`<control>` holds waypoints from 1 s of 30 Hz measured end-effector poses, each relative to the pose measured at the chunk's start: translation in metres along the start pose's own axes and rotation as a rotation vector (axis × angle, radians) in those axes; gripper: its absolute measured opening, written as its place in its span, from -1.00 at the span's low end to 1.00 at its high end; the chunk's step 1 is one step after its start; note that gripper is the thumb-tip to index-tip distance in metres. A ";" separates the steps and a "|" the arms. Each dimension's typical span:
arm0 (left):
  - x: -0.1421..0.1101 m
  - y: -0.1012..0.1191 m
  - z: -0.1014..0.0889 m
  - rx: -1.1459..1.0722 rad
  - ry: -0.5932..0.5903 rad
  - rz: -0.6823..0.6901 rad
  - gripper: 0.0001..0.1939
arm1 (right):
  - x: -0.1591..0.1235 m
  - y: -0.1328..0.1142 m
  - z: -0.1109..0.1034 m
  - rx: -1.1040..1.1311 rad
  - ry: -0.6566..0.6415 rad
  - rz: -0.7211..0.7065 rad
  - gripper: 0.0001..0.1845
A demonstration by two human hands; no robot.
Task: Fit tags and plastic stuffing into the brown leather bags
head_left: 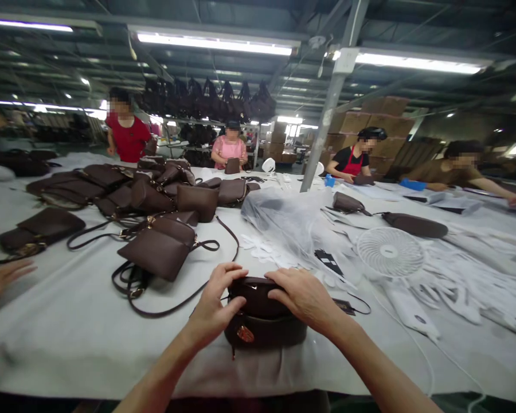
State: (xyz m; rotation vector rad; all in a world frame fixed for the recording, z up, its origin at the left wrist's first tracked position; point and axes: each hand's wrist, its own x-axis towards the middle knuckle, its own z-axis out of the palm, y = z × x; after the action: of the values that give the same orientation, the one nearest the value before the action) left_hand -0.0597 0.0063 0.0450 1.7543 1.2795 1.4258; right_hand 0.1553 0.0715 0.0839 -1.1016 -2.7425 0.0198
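A small dark brown handbag (266, 332) rests on the white-covered table right before me, with a round reddish-gold charm (245, 334) on its front. My left hand (221, 298) grips the bag's upper left edge, thumb on the near side and fingers over the top. On the upper right edge, my right hand (298, 295) holds it the same way. Between the two hands the top of the bag shows a small shiny metal piece. Beside my right hand lies a dark tag (344, 307) on a thin cord.
Brown bags with straps (161, 246) are piled at left. A white fan (391, 252) with a cord, clear plastic sheeting (279, 218) and white paper pieces (477, 292) lie at right. Another person's hand (8, 278) reaches in from the left edge. Several people work across the table.
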 end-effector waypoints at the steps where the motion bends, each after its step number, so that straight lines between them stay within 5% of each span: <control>1: 0.004 0.004 -0.009 -0.014 -0.051 -0.018 -0.54 | -0.001 0.000 -0.001 0.005 -0.011 0.005 -0.73; 6: 0.037 0.006 -0.053 -0.235 -0.469 -0.192 -0.57 | 0.000 -0.001 0.001 0.040 0.009 0.020 -0.73; 9: 0.048 -0.011 -0.062 -0.295 -0.573 -0.227 -0.62 | -0.001 -0.002 0.004 0.073 0.055 0.011 -0.75; 14: 0.036 -0.040 -0.041 -0.630 -0.552 -0.351 -0.57 | -0.003 -0.005 0.004 0.122 0.069 0.002 -0.73; 19: 0.026 -0.041 -0.026 -0.840 -0.554 -0.417 -0.56 | -0.001 -0.003 0.013 0.124 0.127 0.004 -0.76; 25: 0.027 -0.029 -0.019 -0.827 -0.446 -0.438 -0.64 | -0.011 -0.016 0.032 0.016 0.571 0.035 -0.77; 30: 0.023 -0.016 -0.001 -0.858 -0.369 -0.548 -0.65 | -0.020 -0.047 0.033 0.287 0.468 0.222 -0.78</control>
State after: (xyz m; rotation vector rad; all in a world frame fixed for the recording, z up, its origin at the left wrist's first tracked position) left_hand -0.0665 0.0331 0.0414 0.9226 0.6925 1.0233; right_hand 0.1315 0.0251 0.0515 -1.1490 -2.1226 0.1591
